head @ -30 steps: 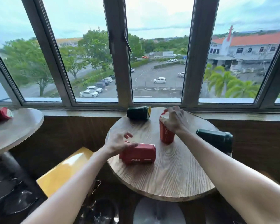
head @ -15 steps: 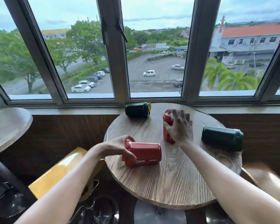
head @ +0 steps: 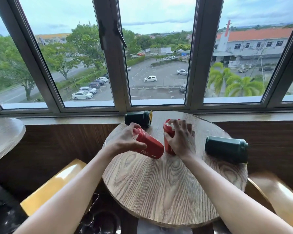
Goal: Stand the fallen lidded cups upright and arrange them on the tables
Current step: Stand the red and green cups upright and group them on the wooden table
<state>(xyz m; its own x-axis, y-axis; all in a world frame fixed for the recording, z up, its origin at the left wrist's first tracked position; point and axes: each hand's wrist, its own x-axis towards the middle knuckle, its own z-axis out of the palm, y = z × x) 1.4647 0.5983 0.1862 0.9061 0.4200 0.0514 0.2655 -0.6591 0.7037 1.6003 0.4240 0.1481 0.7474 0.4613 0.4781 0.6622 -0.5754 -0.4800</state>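
The left hand (head: 125, 143) grips the lid end of a red cup (head: 150, 148) lettered "OKK". The cup is tilted, base low over the round table (head: 159, 191); 0.5 s ago it lay flat. The right hand (head: 181, 141) clasps a 2nd red cup (head: 167, 130), upright. The far green cup (head: 139, 118) and the right green cup (head: 227, 151) lie sideways.

Bright daylight through window (head: 159, 48); edges bowed (wide-angle lens); yellow seat (head: 282, 200) at right motion-blurred

left hand (head: 123, 142) grips tilted red cup (head: 149, 148); right hand (head: 181, 141) holds upright red cup (head: 167, 130)
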